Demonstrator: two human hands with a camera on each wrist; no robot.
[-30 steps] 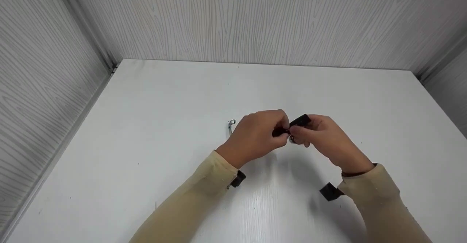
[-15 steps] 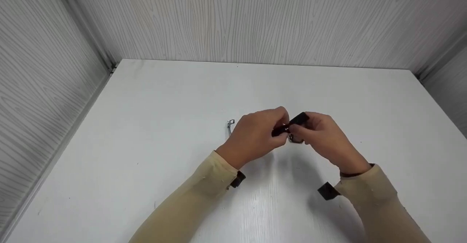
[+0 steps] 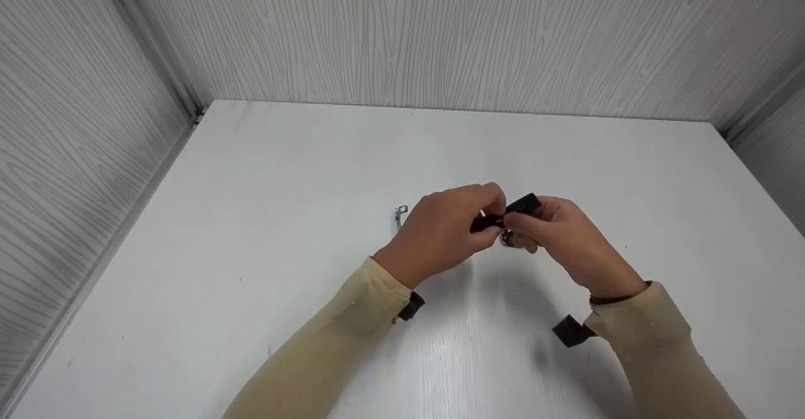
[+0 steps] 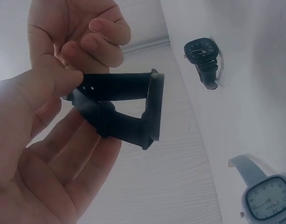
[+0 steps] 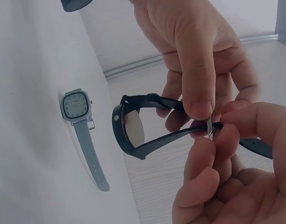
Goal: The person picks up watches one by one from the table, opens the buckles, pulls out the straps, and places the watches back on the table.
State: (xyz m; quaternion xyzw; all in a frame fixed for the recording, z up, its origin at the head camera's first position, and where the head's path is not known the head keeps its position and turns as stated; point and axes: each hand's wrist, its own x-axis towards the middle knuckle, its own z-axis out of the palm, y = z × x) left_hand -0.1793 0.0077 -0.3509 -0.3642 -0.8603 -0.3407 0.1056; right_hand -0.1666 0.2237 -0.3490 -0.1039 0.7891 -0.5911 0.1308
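A black watch with a dark strap is held up between both hands, its case hanging toward the table. My left hand pinches the strap, on which small holes show in the left wrist view. Close beside it, my right hand grips the strap between thumb and fingers. In the right wrist view, the fingers of both hands meet around a silver buckle; the strap's tail pokes out past them. A piece of black strap shows between the hands in the head view. Fingers hide the rest.
A light blue watch with a square face lies on the white table; in the head view my left hand mostly hides it. Another black watch lies farther along the table. Pale wood-grain panels wall the back and sides.
Both hands stay in nearly the same place on the black watch. The fingers shift slightly around the strap, and the whole head view sways a little.
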